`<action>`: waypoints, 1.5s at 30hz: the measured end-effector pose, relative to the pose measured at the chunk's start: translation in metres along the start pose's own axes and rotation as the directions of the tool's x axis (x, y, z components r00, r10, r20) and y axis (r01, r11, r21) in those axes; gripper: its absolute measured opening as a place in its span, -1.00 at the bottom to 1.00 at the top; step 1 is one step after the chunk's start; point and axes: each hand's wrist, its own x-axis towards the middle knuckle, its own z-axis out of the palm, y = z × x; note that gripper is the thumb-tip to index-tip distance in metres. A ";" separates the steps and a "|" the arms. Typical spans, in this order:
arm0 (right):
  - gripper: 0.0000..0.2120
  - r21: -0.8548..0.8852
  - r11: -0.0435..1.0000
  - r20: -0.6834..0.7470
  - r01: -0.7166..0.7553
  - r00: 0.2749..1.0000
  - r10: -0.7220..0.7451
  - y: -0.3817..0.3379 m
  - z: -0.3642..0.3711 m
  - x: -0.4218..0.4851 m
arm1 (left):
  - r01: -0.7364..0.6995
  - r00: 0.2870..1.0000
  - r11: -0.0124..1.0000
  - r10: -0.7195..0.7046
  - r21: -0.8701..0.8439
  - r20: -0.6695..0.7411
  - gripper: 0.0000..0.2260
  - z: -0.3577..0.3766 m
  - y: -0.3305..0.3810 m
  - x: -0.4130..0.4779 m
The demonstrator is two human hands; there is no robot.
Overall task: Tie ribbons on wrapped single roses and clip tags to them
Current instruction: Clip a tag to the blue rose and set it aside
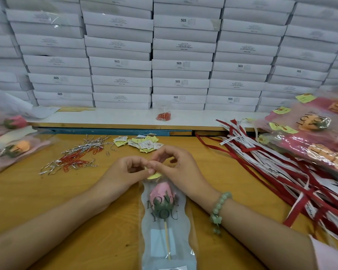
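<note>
Pink plastic-sleeved rose lies centred; left hand and right hand pinch its yellow paper tag; red-and-white ribbons heaped nearby.

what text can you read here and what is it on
"SGS": stacked white boxes
"LOVE YOU": wrapper of the pink rose in front
"LOVE YOU": wrapped roses piled at right
Too small or blurred: other box print, white ribbons, paper tags, yellow tag atop the front wrapper
</note>
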 end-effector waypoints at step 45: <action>-0.99 0.131 0.982 -0.033 -0.139 0.989 0.144 0.005 0.000 0.006 | 0.008 0.980 0.999 -0.001 0.037 -0.199 -0.88 0.008 0.008 -0.001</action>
